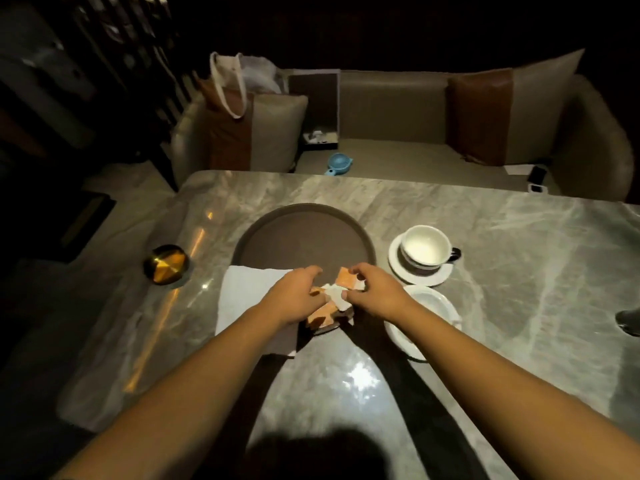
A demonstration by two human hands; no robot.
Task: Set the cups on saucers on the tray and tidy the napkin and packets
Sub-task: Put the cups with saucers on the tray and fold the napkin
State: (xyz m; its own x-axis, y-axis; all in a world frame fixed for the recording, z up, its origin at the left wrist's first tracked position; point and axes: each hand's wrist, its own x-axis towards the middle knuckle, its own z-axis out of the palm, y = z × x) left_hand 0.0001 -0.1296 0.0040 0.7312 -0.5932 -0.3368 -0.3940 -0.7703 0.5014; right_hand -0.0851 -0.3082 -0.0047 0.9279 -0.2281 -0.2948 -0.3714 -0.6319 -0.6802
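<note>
As the left hand (298, 296) and right hand (375, 293) are pinching the packets (346, 279) from both sides at the near rim of the tray (301, 242), probably to bunch them neatly, the cup (424, 249) is sitting on its saucer (415, 277) beside it

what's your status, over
Left hand and right hand grip packets at tray's near edge. One cup on saucer, off tray; second saucer empty. Napkin under left wrist.

The left hand (298, 294) and right hand (377, 289) cover much of the packets (346, 277); their count, and whether the left fingers (311, 271) grip any, cannot be told. Napkin (249, 292) and hands hide the near rim of the tray (301, 244). A dark thing (628, 322) is cut off at the right edge.
</note>
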